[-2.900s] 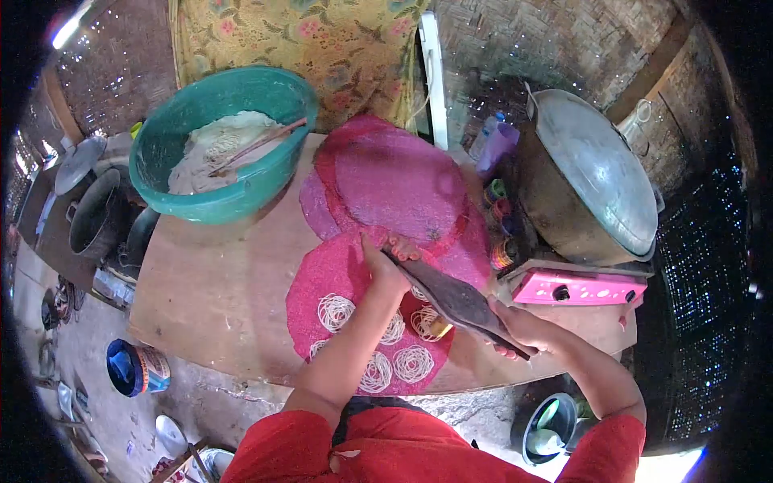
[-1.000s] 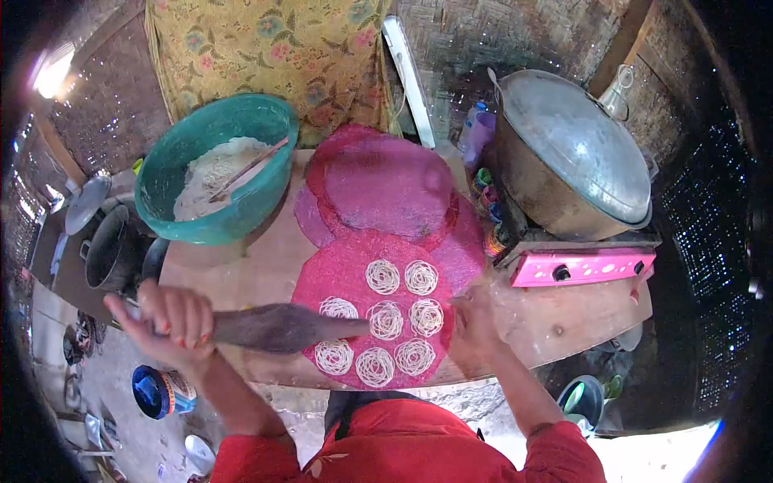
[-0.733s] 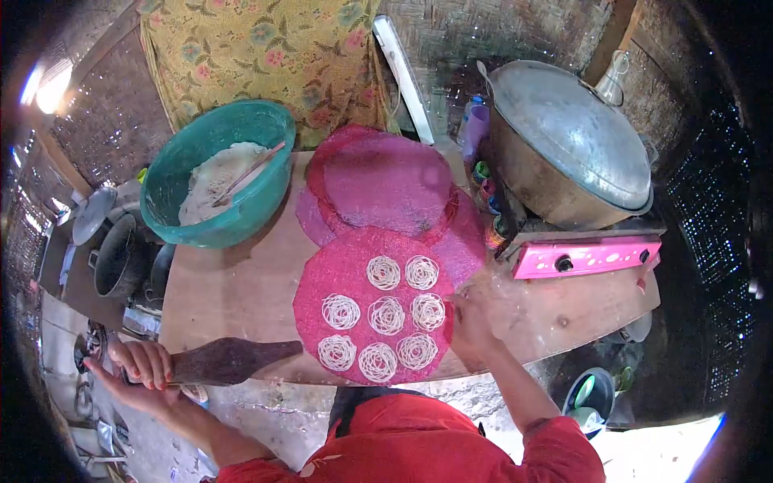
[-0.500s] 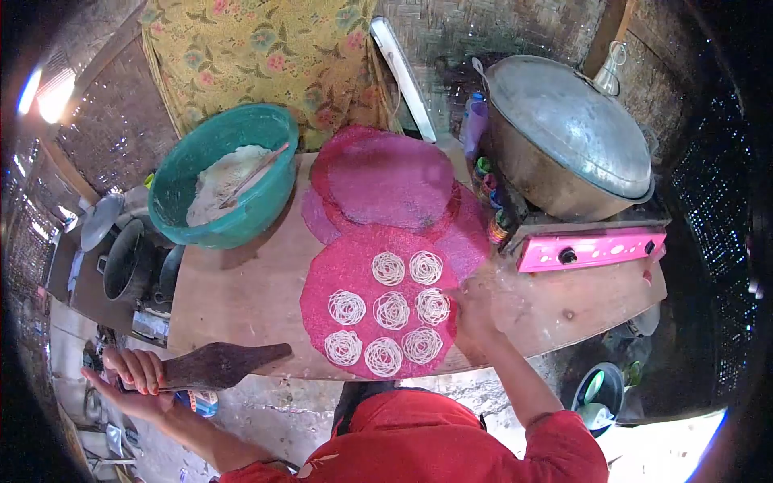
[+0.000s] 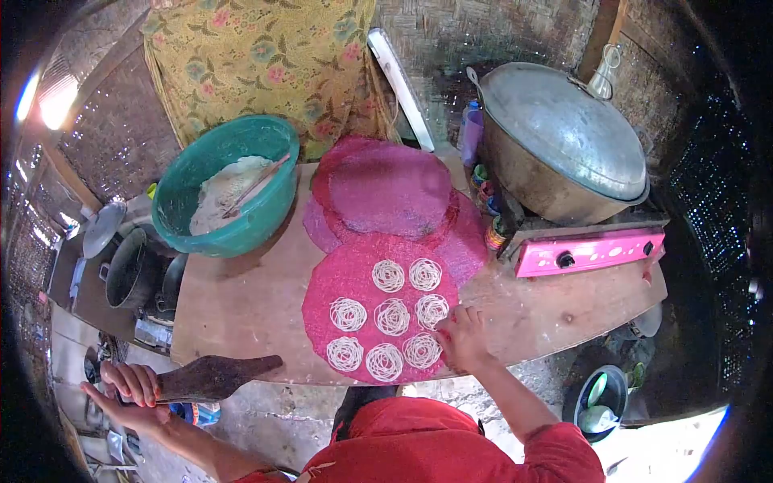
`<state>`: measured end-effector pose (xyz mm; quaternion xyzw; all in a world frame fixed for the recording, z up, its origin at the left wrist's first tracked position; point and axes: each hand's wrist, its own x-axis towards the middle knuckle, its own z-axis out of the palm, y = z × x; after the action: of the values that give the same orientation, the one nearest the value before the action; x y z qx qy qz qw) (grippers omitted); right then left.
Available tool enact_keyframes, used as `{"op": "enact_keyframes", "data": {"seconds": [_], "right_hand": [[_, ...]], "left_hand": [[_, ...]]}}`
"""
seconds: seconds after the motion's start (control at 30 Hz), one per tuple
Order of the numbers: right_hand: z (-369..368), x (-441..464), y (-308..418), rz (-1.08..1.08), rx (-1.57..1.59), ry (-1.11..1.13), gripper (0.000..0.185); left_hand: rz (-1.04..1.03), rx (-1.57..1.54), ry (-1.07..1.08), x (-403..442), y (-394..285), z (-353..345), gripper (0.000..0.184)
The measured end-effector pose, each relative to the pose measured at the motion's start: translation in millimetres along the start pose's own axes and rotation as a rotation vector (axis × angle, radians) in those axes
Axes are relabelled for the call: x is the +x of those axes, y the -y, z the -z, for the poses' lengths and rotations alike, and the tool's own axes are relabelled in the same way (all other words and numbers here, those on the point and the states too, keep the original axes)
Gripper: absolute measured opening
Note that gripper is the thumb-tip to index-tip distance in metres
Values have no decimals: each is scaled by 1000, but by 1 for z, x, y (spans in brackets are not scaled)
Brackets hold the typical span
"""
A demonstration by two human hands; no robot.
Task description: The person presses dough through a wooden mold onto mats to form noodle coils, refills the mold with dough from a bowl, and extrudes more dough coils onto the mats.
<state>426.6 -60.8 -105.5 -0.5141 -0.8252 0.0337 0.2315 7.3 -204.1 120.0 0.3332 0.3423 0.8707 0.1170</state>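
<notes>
On the left, my left hand (image 5: 133, 390) has its fingers wrapped round the handle of a dark wooden paddle-shaped tool (image 5: 209, 378), held beyond the table's front left edge. The tool points right. My right hand (image 5: 463, 340) is at the right edge of a round pink mesh mat (image 5: 322, 278), fingers apart and fingertips by the lower right noodle nest (image 5: 423, 351). Whether they touch it is hard to tell. Several flat, coiled white noodle nests, such as the centre nest (image 5: 391, 317), lie on this mat.
More pink mats (image 5: 390, 189) are stacked behind. A green basin (image 5: 225, 241) of pale dough with a stick stands at the left. At the right, a large lidded pot (image 5: 564, 137) sits on a pink-fronted stove (image 5: 592, 253). Dark pans (image 5: 129, 270) stand left of the wooden table (image 5: 233, 314).
My right hand has moved down and slightly left, from the middle right nest to the lower right one. My left hand still holds the wooden tool; the view has shifted slightly.
</notes>
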Motion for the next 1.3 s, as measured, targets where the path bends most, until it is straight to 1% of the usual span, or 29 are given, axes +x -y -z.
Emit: {"op": "enact_keyframes", "data": {"seconds": [0.2,0.33,0.43,0.47,0.5,0.53,0.57,0.63,0.77,0.93,0.97,1.03,1.07,1.1,1.13,1.2,1.27,1.3], "right_hand": [[-6,2,-7,73,-36,25,10],[-3,6,-8,50,-29,54,11],[3,9,-7,79,-31,36,14],[9,11,-5,96,-61,90,14],[12,11,-3,115,-89,145,14],[11,10,-4,118,-88,144,14],[7,9,-5,114,-56,112,13],[2,7,-7,111,-27,80,12],[-11,4,-11,114,-29,90,11],[-11,7,-14,103,-28,64,11],[-9,7,-14,93,-8,97,11],[-3,9,-10,84,12,131,12],[2,10,-6,71,48,120,13],[4,12,-2,57,84,110,15],[2,13,-1,56,85,111,15],[-4,12,0,144,72,105,18],[-4,16,3,178,30,139,18],[-4,19,4,219,-12,172,19]], "left_hand": [[20,-58,95,3,3,9,50],[34,-97,172,1,3,11,50],[15,-77,175,2,0,17,50],[14,-76,176,2,0,18,50],[0,-56,128,1,-1,16,51],[-16,-36,80,0,-3,14,51],[-20,-36,78,-1,-5,12,51],[-23,-12,6,-3,-7,8,51],[-26,-11,28,-4,-8,12,51],[-20,-40,134,-1,-11,13,51],[-19,-41,135,-3,-11,10,51],[-18,176,-321,-11,-16,-19,50],[-19,176,-323,-8,-16,-6,50],[0,90,-163,-3,-14,18,52],[21,3,-4,0,-13,25,57],[13,-9,28,1,-10,33,56],[1,-23,61,3,-9,34,56],[0,-56,136,4,-9,33,54]]}}
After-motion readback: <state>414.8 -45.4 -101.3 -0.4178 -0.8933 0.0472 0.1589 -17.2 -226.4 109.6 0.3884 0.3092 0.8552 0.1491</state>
